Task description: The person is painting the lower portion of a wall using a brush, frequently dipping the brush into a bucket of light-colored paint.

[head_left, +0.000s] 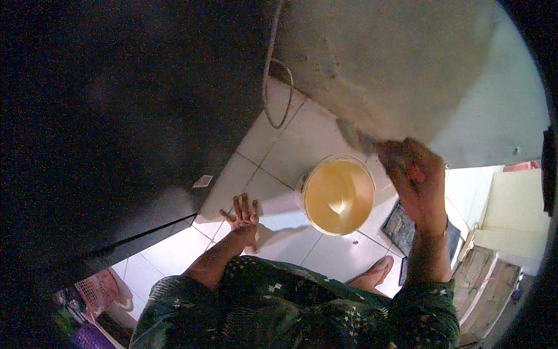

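Observation:
My right hand is closed round what looks like a brush, its blurred grey-brown end against the foot of the wall. A bit of red shows between the fingers. The wall has a large grey-beige patch beside a pale blue-green part. Below and left of that hand, a round bucket with a whitish rim stands on the floor, its inside cream-yellow with a bright reflection. My left hand has its fingers spread, palm toward the white tiles, left of the bucket.
A large dark panel fills the left side. A pale cable hangs in a loop near the corner. Behind my right forearm lies a dark mat. Wooden boards are at the lower right, a pink basket at the lower left.

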`<state>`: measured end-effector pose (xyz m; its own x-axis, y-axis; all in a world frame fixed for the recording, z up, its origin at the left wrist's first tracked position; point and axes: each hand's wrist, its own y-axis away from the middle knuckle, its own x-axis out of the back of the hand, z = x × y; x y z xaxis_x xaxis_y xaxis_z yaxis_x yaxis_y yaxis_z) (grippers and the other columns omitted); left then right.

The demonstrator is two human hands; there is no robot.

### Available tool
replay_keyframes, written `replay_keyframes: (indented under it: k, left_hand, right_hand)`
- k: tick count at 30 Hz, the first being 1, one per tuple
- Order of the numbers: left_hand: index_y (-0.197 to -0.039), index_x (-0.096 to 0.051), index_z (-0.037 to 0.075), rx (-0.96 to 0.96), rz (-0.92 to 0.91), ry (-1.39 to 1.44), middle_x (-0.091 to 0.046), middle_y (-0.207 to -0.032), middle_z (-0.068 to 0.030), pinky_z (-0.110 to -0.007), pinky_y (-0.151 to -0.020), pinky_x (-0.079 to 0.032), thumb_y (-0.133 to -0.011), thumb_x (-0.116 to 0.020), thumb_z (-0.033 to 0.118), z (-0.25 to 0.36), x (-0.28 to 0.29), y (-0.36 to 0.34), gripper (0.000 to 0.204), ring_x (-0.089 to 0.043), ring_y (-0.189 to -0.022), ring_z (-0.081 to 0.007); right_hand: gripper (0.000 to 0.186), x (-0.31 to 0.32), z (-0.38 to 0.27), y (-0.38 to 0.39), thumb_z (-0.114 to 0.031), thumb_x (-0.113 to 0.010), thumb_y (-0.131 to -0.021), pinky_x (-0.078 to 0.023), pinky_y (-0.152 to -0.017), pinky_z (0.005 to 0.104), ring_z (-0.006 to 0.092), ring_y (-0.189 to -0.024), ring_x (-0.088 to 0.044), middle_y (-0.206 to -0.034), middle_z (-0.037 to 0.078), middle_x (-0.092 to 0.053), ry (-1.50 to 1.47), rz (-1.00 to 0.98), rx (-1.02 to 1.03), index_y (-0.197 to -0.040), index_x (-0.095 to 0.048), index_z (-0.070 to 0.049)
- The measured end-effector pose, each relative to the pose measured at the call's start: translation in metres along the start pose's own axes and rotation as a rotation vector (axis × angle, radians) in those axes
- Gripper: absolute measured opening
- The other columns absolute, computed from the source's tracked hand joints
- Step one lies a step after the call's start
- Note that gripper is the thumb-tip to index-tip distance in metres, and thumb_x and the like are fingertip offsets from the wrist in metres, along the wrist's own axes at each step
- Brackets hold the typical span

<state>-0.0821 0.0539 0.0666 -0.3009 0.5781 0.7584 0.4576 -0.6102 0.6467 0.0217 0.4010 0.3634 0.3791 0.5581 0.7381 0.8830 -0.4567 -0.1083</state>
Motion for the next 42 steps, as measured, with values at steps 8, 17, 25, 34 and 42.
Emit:
replay_keyframes:
  k: [8, 17, 25, 34, 42]
  left_hand:
    - [-0.145, 0.014, 0.008, 0.02, -0.327, 0.035, 0.024, -0.147, -0.0277, -0.084, -0.087, -0.004, -0.035, -0.09, 0.049, 0.002, 0.049, 0.004, 0.158, 0.018, -0.134, -0.0506]
    - [-0.146, 0.012, 0.008, -0.05, -0.221, 0.132, 0.02, -0.149, -0.0267, -0.084, -0.087, -0.003, -0.031, -0.09, 0.043, -0.005, 0.046, 0.005, 0.157, 0.015, -0.136, -0.0495]
    - [-0.146, 0.01, 0.007, -0.042, -0.125, 0.078, 0.019, -0.149, -0.0267, -0.084, -0.087, -0.004, -0.034, -0.091, 0.042, -0.005, 0.033, 0.005, 0.155, 0.014, -0.137, -0.049]
    - [-0.146, 0.01, 0.007, -0.034, -0.204, 0.09, 0.017, -0.149, -0.0271, -0.084, -0.087, -0.004, -0.033, -0.091, 0.045, -0.004, 0.05, 0.008, 0.156, 0.011, -0.137, -0.0496]
    - [-0.145, 0.013, 0.01, -0.041, -0.217, 0.098, 0.018, -0.15, -0.0258, -0.084, -0.087, -0.003, -0.032, -0.091, 0.044, -0.005, 0.046, 0.007, 0.158, 0.011, -0.137, -0.0497]
  right_hand:
    - [0.022, -0.119, 0.107, -0.137, -0.011, -0.059, -0.084, -0.051, -0.067, 0.036, 0.028, -0.074, -0.065, -0.087, 0.016, -0.068, 0.129, -0.12, -0.032, -0.103, -0.065, -0.002]
    - [0.023, -0.196, 0.157, -0.212, -0.02, -0.062, -0.081, -0.052, -0.07, 0.0422, 0.0381, -0.079, -0.064, -0.09, 0.018, -0.067, 0.101, 0.071, 0.209, -0.1, -0.068, -0.009]
    - [0.027, -0.22, 0.147, -0.253, -0.027, -0.062, -0.081, -0.051, -0.076, 0.0456, 0.0383, -0.085, -0.063, -0.093, 0.02, -0.066, 0.273, -0.028, 0.088, -0.102, -0.067, -0.01]
    - [0.024, -0.194, 0.101, -0.237, -0.024, -0.053, -0.086, -0.05, -0.075, 0.0493, 0.0397, -0.084, -0.063, -0.093, 0.02, -0.065, 0.434, -0.036, 0.089, -0.099, -0.065, -0.007]
    - [0.022, -0.213, 0.114, -0.237, -0.022, -0.054, -0.084, -0.052, -0.069, 0.047, 0.0401, -0.081, -0.064, -0.088, 0.022, -0.065, 0.418, 0.08, 0.199, -0.094, -0.066, -0.006]
